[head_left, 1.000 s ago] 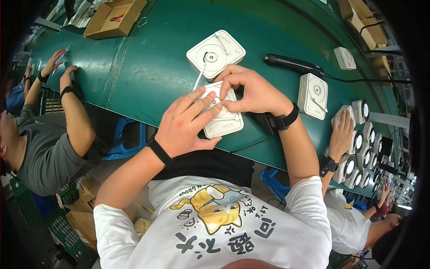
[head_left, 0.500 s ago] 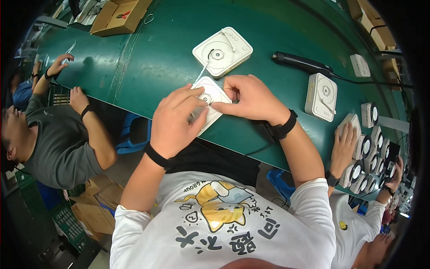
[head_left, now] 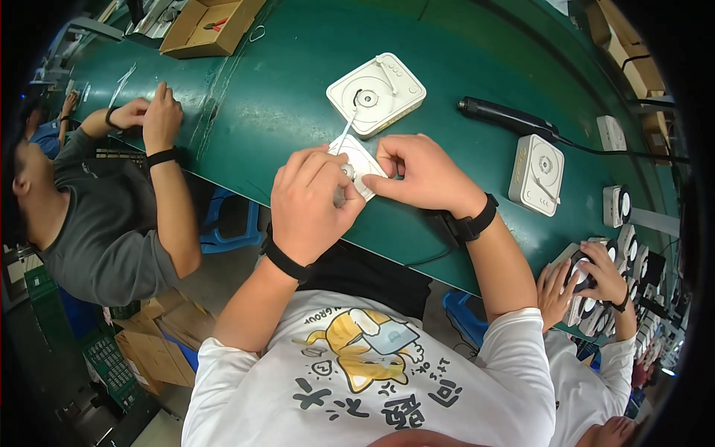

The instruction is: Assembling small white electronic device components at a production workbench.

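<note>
A small white record-player-shaped device (head_left: 363, 158) lies at the table's near edge between my hands, largely covered by them. My left hand (head_left: 311, 195) is over its left side, fingers bent down at the round hub and thumb along the near side. My right hand (head_left: 424, 171) grips the right edge, thumb pressed on top and the other fingers curled. A thin white strip (head_left: 347, 128) stretches from the device's far corner to a second white record-player-shaped device (head_left: 383, 91) just beyond, with a little arm and a round platter recess.
On the right lie a black electric screwdriver (head_left: 506, 118) with a cord and another white device (head_left: 538, 175). A co-worker's hands (head_left: 588, 276) hold a black disc beside several devices at far right. Another co-worker (head_left: 112, 223) sits left. A cardboard box (head_left: 195, 37) with red pliers stands far left.
My left hand has shifted slightly right, covering more of the device's hub. The right co-worker's hands have come together around a black disc; the left co-worker's hands have come together.
</note>
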{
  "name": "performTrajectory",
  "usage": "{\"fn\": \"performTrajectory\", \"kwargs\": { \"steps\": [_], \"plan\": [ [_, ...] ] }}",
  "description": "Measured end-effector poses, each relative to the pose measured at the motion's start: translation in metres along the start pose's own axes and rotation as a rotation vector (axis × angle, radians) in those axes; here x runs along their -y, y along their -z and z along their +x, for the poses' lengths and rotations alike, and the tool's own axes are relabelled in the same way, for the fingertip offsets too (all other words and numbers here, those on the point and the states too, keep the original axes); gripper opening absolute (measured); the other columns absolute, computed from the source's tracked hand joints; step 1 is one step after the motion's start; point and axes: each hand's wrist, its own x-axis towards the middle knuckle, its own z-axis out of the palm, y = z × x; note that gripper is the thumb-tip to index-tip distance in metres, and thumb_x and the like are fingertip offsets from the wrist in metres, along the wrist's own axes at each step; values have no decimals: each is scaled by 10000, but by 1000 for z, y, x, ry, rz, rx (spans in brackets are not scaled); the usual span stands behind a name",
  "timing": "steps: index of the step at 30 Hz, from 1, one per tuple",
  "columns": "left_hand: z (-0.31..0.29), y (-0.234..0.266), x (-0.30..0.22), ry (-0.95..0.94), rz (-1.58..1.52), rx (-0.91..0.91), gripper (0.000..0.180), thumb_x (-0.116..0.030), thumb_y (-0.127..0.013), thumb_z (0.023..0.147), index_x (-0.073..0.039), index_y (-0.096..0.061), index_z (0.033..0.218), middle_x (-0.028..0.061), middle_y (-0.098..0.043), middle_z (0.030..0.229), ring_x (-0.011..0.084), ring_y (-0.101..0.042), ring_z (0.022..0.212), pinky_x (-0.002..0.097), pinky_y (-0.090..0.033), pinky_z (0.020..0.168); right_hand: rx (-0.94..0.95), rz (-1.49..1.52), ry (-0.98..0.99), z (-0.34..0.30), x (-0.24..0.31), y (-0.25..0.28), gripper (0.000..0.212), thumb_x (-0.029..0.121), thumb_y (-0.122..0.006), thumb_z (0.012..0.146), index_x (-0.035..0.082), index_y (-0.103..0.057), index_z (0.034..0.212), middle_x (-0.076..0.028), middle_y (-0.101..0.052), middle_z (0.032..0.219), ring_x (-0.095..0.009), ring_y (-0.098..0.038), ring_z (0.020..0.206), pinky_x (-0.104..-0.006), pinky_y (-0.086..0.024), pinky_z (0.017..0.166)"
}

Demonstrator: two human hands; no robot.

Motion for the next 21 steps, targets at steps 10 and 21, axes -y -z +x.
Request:
{"fn": "performTrajectory", "kwargs": {
  "steps": [10,21],
  "plan": [
    [22,20,38,332,-363,283,624,-130,-1021,876,-82,-741,1432,190,-630,1449,395,-676,1324,492,-564,1180,-16,-40,2,-1,3,3,511,288,-940,964,64,-514,793,-56,-530,704,-223,-520,639,-401,-413,616],
    [-3,7,26,542,-400,208,856,-262,-1072,871,17,-601,1529,182,-678,1339,318,-716,1154,432,-611,1027,-41,-177,51,-6,7,4,378,316,-912,954,74,-626,904,-100,-675,873,-336,-682,826,-485,-516,731]
  ]
}}
